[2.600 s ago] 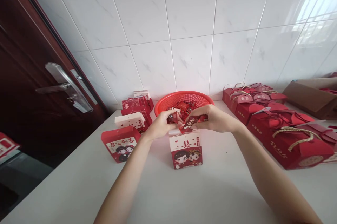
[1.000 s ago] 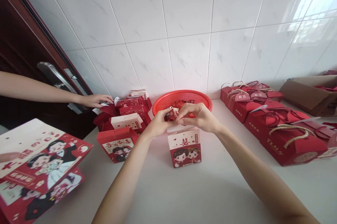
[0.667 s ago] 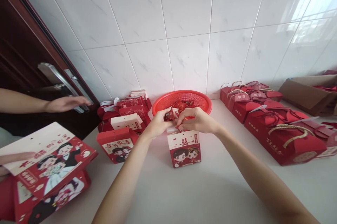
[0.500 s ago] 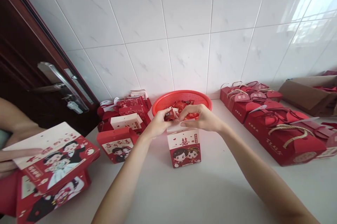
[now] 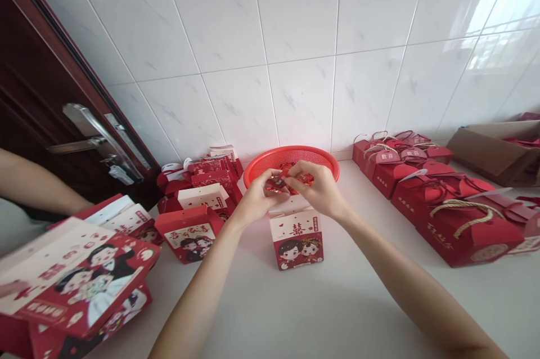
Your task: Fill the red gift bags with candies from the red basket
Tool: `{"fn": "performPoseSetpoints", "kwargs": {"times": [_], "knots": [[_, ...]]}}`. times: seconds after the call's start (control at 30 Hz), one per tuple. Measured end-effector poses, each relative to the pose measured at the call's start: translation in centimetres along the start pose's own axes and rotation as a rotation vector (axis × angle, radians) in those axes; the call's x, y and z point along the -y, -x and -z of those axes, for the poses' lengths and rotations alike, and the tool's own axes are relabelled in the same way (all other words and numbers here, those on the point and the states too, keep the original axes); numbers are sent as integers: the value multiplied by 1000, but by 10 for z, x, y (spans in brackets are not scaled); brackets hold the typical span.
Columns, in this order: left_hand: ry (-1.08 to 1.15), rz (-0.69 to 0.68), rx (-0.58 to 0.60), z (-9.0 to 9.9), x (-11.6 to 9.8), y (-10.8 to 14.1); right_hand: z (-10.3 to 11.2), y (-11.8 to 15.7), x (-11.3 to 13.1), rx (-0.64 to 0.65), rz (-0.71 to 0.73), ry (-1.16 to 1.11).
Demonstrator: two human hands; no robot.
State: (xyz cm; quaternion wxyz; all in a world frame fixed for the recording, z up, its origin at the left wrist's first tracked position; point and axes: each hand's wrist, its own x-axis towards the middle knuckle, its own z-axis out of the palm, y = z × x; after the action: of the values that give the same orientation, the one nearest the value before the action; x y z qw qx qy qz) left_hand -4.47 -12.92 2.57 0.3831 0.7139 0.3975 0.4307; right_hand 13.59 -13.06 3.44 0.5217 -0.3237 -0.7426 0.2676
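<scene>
Small red-wrapped candies [image 5: 275, 183] rest in my left hand [image 5: 258, 197], its fingers curled around them. My right hand [image 5: 317, 185] reaches across from the other side, thumb and forefinger pinched at a red wrapper by the left fingertips. Both hands are above the back of a small red and cream gift box [image 5: 298, 238], printed with a cartoon couple, standing upright on the table. Just behind them lies a red plastic basket [image 5: 291, 151] with more wrapped candies, partly hidden by my fingers.
Several red gift boxes [image 5: 189, 235] stand to the left. Rows of closed red boxes with rope handles [image 5: 455, 224] and a brown carton [image 5: 485, 151] line the right. At far left, another person's arm [image 5: 37, 179] is beside stacked boxes [image 5: 84, 280]. A tiled wall closes the back.
My right hand has moved from above the box's top toward my left fingers, and its fingertips now meet the candies. At the left, the other person's boxes have shifted and another box shows behind.
</scene>
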Motion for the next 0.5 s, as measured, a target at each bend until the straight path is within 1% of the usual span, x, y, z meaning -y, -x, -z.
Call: {"fn": "performPoseSetpoints", "kwargs": {"times": [0.07,0.1,0.17,0.23,0.3,0.37,0.43,0.5], "knots": [[48,29,-3,0,2,0,18,-2,5,29,8,-102],[63,36,-7,1,3,-1,26,-3,8,75,9,-132],[71,43,-21,1,4,-1,40,-3,12,206,19,-104],[57,56,-33,1,4,-2,47,-2,13,296,42,-15],[42,67,-39,1,3,-2,46,-1,11,319,64,63],[47,73,-41,1,3,-2,40,-1,7,344,74,126],[60,84,-45,2,3,-1,34,-1,4,395,66,170],[73,89,-54,2,4,-1,30,-2,2,403,55,201]]}}
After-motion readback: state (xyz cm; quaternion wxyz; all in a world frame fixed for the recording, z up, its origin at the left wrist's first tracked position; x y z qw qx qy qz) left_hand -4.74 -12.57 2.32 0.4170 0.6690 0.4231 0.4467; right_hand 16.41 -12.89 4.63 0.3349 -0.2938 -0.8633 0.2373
